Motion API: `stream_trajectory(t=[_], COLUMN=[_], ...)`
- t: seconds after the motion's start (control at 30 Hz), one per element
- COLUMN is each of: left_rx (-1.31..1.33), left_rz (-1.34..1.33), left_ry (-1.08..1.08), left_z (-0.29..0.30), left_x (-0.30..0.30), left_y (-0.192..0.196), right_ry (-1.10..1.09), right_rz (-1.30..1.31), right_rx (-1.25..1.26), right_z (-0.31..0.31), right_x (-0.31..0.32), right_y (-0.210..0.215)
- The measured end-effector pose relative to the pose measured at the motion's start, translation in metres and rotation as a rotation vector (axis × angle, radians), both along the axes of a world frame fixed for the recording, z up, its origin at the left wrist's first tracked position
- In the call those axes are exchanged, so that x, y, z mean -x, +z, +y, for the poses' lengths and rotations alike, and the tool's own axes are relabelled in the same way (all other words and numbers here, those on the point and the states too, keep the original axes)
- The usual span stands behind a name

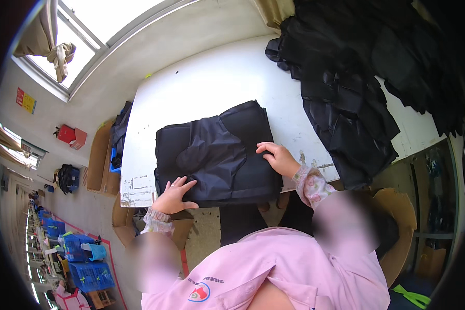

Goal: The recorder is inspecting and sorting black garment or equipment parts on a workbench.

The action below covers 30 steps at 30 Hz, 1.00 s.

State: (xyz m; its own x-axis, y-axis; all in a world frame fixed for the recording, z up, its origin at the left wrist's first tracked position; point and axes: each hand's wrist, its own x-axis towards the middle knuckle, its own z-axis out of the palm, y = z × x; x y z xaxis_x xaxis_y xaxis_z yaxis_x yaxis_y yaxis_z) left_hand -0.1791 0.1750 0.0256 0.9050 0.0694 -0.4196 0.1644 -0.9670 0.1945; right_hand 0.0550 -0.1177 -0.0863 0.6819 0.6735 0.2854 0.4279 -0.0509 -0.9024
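Observation:
A stack of folded black cloth pieces (266,175) lies near the front edge of the white table. On top of it rests a smoother, slightly shiny black fabric piece (212,150) with a curved outline. My left hand (175,196) lies on the stack's near left corner, fingers spread over the cloth. At the stack's right side my right hand (278,157) touches the top with bent fingertips; the thumb side is partly hidden, and I see nothing held in it.
A large heap of black fabric (341,98) covers the right of the white table (191,93) and hangs over its front edge. Cardboard boxes (101,157) stand left of the table, another (400,232) at lower right. Blue baskets (90,276) line the floor at far left.

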Motion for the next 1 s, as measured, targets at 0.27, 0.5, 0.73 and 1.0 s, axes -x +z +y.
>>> stream_trajectory(t=[0.27, 0.5, 0.73, 1.0], left_rx=[0.117, 0.050, 0.095, 0.711], left_rz=[-0.512, -0.474, -0.417, -0.733], left_ry=[-0.311, -0.316, -0.330, -0.316], left_z=[-0.144, -0.143, -0.144, -0.162], left_x=[-0.092, -0.087, -0.095, -0.167], left_y=[-0.053, -0.087, -0.081, 0.023], right_ry=[-0.069, -0.566, -0.820, -0.221], right_rz=[-0.215, -0.538, -0.362, -0.269], right_rx=[0.087, 0.824, 0.480, 0.182], right_z=[-0.005, -0.149, -0.240, -0.222], right_x=[0.013, -0.013, -0.049, -0.059], right_y=[0.003, 0.075, 0.076, 0.244])
